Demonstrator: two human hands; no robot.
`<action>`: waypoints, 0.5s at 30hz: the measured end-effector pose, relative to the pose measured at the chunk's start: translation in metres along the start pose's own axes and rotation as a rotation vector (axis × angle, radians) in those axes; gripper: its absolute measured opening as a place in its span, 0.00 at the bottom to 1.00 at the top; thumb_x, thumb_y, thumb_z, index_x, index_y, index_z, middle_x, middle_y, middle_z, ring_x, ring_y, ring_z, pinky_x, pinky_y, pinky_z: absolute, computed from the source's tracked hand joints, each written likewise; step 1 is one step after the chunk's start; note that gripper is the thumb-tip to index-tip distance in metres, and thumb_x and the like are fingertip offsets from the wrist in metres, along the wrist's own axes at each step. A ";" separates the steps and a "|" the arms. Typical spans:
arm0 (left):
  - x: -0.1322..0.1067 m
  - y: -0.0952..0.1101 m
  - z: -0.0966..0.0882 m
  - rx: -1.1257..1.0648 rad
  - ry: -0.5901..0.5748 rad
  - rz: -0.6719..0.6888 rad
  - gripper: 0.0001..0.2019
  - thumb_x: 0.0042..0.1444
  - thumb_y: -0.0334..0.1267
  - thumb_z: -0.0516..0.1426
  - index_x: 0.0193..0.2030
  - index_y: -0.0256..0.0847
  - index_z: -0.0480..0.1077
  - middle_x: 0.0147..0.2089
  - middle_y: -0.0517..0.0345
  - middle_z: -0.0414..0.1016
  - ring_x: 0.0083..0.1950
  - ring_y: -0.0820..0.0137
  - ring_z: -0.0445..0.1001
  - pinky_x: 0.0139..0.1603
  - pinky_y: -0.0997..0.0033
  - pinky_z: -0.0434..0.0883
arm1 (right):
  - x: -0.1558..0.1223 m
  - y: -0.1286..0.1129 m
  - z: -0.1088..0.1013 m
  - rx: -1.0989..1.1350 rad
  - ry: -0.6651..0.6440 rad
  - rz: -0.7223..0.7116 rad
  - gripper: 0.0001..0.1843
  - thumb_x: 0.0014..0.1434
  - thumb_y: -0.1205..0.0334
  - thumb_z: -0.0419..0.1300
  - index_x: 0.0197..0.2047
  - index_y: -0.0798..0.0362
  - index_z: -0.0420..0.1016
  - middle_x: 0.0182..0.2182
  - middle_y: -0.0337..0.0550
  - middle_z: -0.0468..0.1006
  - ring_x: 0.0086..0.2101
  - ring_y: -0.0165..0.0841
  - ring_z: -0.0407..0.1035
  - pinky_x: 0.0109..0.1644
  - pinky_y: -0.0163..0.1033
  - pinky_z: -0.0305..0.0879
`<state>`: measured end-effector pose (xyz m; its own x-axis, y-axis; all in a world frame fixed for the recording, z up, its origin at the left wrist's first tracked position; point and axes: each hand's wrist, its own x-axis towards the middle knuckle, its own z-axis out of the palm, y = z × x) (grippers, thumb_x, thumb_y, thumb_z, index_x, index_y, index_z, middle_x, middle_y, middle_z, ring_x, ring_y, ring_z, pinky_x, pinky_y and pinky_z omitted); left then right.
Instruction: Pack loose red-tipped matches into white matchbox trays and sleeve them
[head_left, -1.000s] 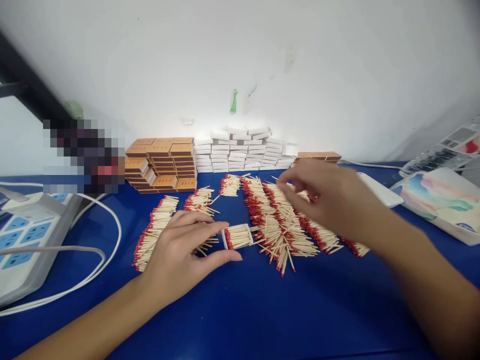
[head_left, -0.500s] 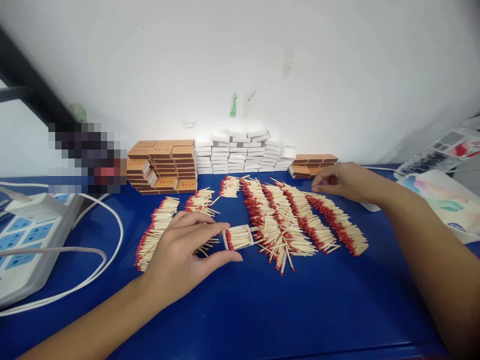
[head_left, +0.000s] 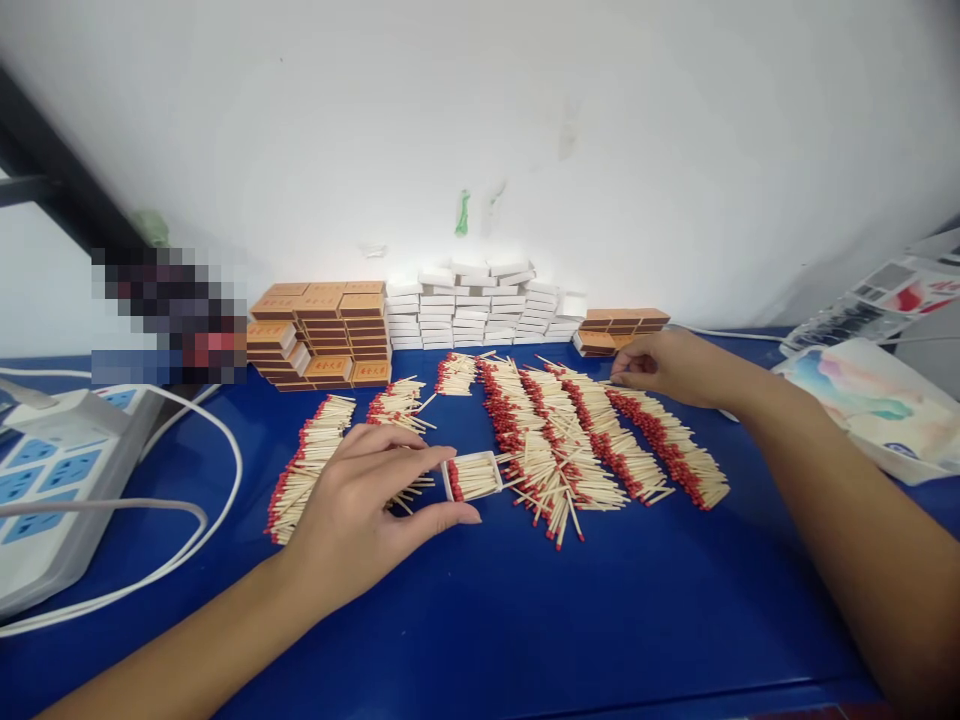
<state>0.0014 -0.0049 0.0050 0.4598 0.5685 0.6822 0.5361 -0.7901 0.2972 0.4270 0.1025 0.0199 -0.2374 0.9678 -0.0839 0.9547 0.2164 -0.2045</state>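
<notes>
A small white matchbox tray (head_left: 489,490) lies on the blue table with red-headed matches (head_left: 474,475) inside. The thumb and index finger of my left hand (head_left: 367,490) close around its left end. Beside the tray's right end is a loose heap of matches (head_left: 559,480). My right hand (head_left: 652,365) is at the far end of the rightmost row of matches (head_left: 671,450), thumb and fingers pinched together at the top sticks. Whatever is between those fingertips is too small to make out.
Orange matchboxes (head_left: 322,335) are stacked at the back left, white trays (head_left: 469,310) at the back middle, and more orange boxes (head_left: 626,320) right of them. A power strip (head_left: 67,480) with white cables occupies the left. A tissue pack (head_left: 870,400) lies at the right.
My right hand has shifted slightly left, its fingertips now at the far end of the rightmost match row. My left hand and the tray keep their place; the view has moved a little.
</notes>
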 end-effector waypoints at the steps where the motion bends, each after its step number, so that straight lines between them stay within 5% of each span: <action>1: 0.000 0.000 0.000 0.001 -0.001 0.000 0.19 0.55 0.51 0.72 0.48 0.41 0.83 0.42 0.50 0.84 0.43 0.62 0.82 0.48 0.60 0.77 | -0.001 -0.002 -0.001 0.001 0.001 -0.006 0.10 0.60 0.57 0.60 0.36 0.53 0.81 0.30 0.47 0.83 0.30 0.36 0.70 0.36 0.43 0.59; 15: 0.001 0.001 -0.001 -0.011 -0.004 0.005 0.20 0.54 0.49 0.73 0.48 0.39 0.83 0.41 0.49 0.84 0.43 0.61 0.82 0.48 0.60 0.77 | -0.008 -0.019 -0.005 0.087 -0.005 -0.011 0.07 0.62 0.60 0.60 0.32 0.50 0.76 0.29 0.47 0.82 0.29 0.38 0.69 0.35 0.44 0.59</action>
<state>0.0016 -0.0052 0.0064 0.4649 0.5658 0.6810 0.5262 -0.7951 0.3015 0.4121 0.0913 0.0294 -0.2487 0.9648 -0.0858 0.9328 0.2147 -0.2893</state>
